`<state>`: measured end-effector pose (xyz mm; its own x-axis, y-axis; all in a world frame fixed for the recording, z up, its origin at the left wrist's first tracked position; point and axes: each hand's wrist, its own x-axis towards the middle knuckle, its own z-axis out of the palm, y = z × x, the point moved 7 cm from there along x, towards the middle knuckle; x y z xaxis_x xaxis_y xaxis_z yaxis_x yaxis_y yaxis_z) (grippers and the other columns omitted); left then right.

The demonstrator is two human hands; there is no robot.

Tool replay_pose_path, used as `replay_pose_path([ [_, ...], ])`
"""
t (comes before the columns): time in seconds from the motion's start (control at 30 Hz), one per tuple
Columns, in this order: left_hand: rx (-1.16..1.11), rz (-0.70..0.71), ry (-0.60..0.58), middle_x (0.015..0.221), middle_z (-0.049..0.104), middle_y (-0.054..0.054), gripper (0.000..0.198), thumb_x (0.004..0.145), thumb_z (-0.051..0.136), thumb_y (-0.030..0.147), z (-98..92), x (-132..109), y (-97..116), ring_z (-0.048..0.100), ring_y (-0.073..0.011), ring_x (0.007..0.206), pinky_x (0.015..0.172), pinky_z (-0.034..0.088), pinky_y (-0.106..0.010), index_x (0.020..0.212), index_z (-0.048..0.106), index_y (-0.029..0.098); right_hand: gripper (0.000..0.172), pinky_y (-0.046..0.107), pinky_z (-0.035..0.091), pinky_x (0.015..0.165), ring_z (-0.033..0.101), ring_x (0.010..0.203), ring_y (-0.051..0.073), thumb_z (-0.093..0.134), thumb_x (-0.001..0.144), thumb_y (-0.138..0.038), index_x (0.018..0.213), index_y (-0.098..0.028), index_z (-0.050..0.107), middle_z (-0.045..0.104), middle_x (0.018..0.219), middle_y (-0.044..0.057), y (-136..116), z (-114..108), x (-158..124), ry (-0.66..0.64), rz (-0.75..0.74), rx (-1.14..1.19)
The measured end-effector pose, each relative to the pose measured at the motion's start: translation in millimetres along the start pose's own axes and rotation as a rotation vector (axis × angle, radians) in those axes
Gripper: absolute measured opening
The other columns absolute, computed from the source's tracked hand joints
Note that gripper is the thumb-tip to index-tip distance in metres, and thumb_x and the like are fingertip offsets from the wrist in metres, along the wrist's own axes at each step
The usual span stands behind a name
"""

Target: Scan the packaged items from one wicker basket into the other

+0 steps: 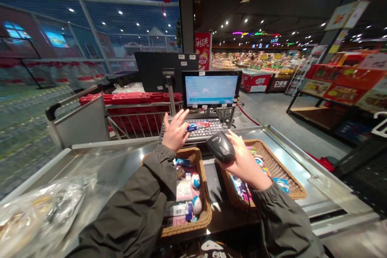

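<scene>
Keyboard taken as reference. Left hand is over its left part, palm down, fingers spread apart; a blue-and-red packet lies across the view of the keys with its left end at the hand's thumb side. Cannot tell whether this hand grips the packet or only touches it, nor whether any key is pressed. Right hand is near the keyboard's right end, on the person's side, closed around a black scanner; the scanner's rounded head points toward the keys. Left basket, wicker, sits on the near side of the keyboard, partly under the left forearm; it contains small packs and two blue-and-white eggs. Right basket, also wicker, lies nearer the person and right of the keyboard, holding more small packs, partly covered by the right hand and wrist. Lit screen stands just beyond the keyboard; a dark monitor, back turned, rises beyond and to its left. Clear plastic bags rest on the metal counter, well left of the keyboard and nearer the person.
</scene>
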<state>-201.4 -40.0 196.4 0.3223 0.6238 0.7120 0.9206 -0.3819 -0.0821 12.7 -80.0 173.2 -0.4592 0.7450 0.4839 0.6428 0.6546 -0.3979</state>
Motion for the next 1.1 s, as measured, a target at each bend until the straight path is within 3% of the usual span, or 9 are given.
replay_pose_path([
  [0.3,-0.009,-0.023,-0.074,0.151,0.042,-0.011,0.008,0.083,0.059,0.021,2.7,-28.0,-14.1,0.037,-0.0299,0.141,0.117,-0.002,-0.064,0.090,0.063,0.021,0.046,0.069,0.022,0.112,0.030,0.142,0.042,0.065,0.072,-0.023,0.117,-0.021,0.063,0.053,0.137,0.013,-11.0,16.7,4.8,-0.044,-0.033,0.042],
  [0.6,-0.005,0.014,-0.244,0.150,0.044,-0.013,0.008,0.081,0.058,0.017,16.2,-83.1,-31.1,0.039,-0.0301,0.139,0.116,0.003,-0.068,0.086,0.063,0.019,0.046,0.066,0.025,0.111,0.031,0.141,0.041,0.065,0.074,-0.026,0.120,-0.019,0.061,0.054,0.136,0.014,-20.2,41.3,6.5,-0.088,-0.057,0.055],
  [0.83,-0.064,0.114,-0.373,0.143,0.053,-0.010,0.017,0.084,0.052,0.011,55.3,-120.3,-11.4,0.047,-0.0268,0.135,0.118,0.001,-0.065,0.082,0.067,0.018,0.047,0.064,0.028,0.111,0.031,0.142,0.039,0.066,0.074,-0.026,0.121,-0.019,0.061,0.055,0.135,0.014,-28.3,54.4,7.3,-0.089,-0.095,0.054],
  [1.1,-0.113,0.223,-0.478,0.137,0.059,-0.008,0.025,0.091,0.047,0.012,102.4,-144.8,9.8,0.050,-0.0230,0.132,0.120,-0.008,-0.058,0.088,0.071,0.020,0.047,0.067,0.028,0.110,0.031,0.141,0.040,0.066,0.075,-0.028,0.121,-0.018,0.061,0.054,0.136,0.016,-27.4,52.3,-1.1,-0.097,-0.026,0.031],
])
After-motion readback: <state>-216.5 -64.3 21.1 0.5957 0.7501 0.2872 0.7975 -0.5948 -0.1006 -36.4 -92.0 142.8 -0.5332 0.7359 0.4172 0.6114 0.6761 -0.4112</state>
